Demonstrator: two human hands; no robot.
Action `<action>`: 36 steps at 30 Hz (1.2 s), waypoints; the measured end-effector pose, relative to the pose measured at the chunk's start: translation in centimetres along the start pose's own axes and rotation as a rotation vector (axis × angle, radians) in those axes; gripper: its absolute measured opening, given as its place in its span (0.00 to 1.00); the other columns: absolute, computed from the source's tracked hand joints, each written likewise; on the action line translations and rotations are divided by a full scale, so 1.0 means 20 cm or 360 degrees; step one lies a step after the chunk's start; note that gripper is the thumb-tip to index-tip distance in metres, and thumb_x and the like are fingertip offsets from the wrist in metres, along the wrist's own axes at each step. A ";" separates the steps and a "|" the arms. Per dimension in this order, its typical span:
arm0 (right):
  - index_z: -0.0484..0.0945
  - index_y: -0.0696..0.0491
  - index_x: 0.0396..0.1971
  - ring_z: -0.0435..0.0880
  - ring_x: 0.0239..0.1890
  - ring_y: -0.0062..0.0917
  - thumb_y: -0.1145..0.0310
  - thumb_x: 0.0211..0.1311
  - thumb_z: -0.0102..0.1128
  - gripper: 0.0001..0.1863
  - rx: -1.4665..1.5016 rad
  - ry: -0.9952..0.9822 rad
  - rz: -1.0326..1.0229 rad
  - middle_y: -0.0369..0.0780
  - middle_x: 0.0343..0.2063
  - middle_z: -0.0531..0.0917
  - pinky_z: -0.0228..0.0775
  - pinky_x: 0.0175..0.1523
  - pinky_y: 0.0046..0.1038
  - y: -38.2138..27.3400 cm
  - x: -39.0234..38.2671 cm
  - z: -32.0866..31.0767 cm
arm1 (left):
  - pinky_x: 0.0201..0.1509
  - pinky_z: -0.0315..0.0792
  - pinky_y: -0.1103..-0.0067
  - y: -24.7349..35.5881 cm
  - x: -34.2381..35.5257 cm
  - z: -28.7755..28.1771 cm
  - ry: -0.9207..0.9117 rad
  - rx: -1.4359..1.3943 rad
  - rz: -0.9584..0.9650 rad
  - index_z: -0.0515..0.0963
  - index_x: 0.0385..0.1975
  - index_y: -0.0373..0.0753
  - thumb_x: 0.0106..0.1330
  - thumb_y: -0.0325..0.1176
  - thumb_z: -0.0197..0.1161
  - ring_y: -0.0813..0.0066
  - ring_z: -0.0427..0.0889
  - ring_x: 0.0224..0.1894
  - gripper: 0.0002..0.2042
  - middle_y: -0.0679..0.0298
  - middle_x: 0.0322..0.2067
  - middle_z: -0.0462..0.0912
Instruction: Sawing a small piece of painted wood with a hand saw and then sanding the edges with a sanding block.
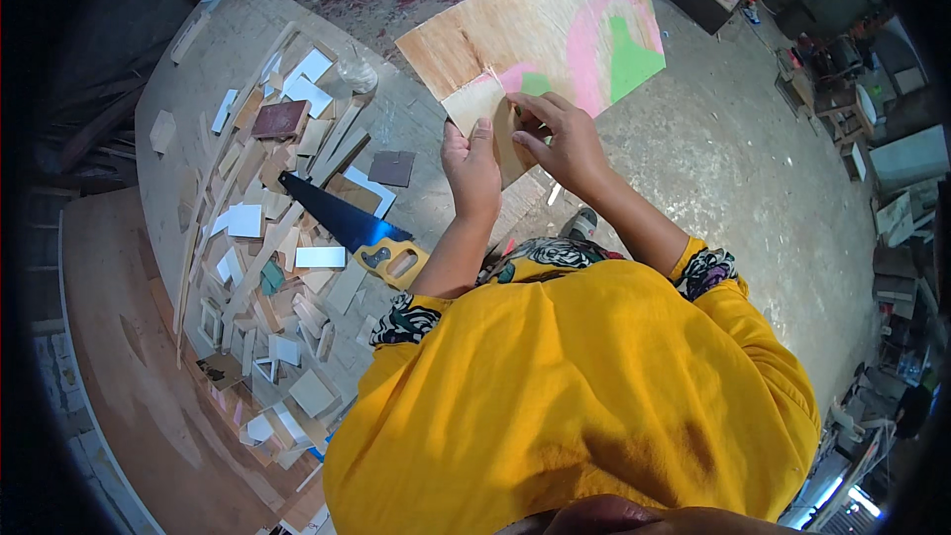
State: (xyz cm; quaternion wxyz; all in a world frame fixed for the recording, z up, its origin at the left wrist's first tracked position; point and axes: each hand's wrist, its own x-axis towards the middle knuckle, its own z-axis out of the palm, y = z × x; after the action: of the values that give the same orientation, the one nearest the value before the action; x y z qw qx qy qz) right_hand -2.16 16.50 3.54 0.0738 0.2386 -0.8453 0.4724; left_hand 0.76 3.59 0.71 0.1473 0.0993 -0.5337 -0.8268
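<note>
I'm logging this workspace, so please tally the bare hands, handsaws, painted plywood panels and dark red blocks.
Bare hands: 2, left hand and right hand
Yellow-handled handsaw: 1
Pink-and-green painted plywood panel: 1
Dark red block: 1
Total: 5

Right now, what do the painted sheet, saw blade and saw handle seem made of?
Painted sheet: probably plywood, bare tan grain beside pink and green areas. Saw blade: likely steel, dark with bluish sheen. Saw handle: yellow, maybe plastic; painted wood possible.

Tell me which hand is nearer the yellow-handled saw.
Left. The left hand is just up and right of the saw in the picture; the right hand is farther right.
</note>
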 end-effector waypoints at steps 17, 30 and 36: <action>0.81 0.56 0.39 0.81 0.34 0.38 0.75 0.46 0.58 0.16 -0.0007 -0.0275 0.0358 0.46 0.31 0.81 0.72 0.43 0.31 0.44 -0.22 0.19 | 0.58 0.68 0.62 -0.47 -0.04 -0.42 0.0337 -0.0415 -0.0787 0.62 0.55 0.35 0.68 0.23 0.43 0.58 0.72 0.54 0.16 0.53 0.52 0.70; 0.81 0.56 0.35 0.81 0.26 0.30 0.74 0.52 0.60 0.09 0.0125 -0.0115 0.0319 0.44 0.30 0.81 0.73 0.34 0.26 0.42 -0.42 0.11 | 0.62 0.65 0.62 -0.51 -0.04 -0.54 0.0479 -0.0513 -0.1023 0.61 0.58 0.31 0.71 0.30 0.41 0.58 0.70 0.57 0.18 0.51 0.55 0.69; 0.80 0.60 0.39 0.78 0.31 0.14 0.70 0.59 0.58 0.11 0.0572 -0.0338 0.0632 0.36 0.31 0.83 0.72 0.36 0.19 0.41 -0.40 0.16 | 0.61 0.66 0.64 -0.41 -0.04 -0.48 0.0491 -0.0575 -0.1005 0.62 0.57 0.32 0.70 0.31 0.44 0.60 0.71 0.56 0.17 0.52 0.53 0.71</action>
State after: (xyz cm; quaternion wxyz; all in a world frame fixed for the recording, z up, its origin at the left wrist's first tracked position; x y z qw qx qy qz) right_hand 1.24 20.13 -7.32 -0.1526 0.1260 -0.7812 0.5921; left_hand 3.52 -1.15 -10.80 -0.0206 0.3541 -0.2943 -0.8875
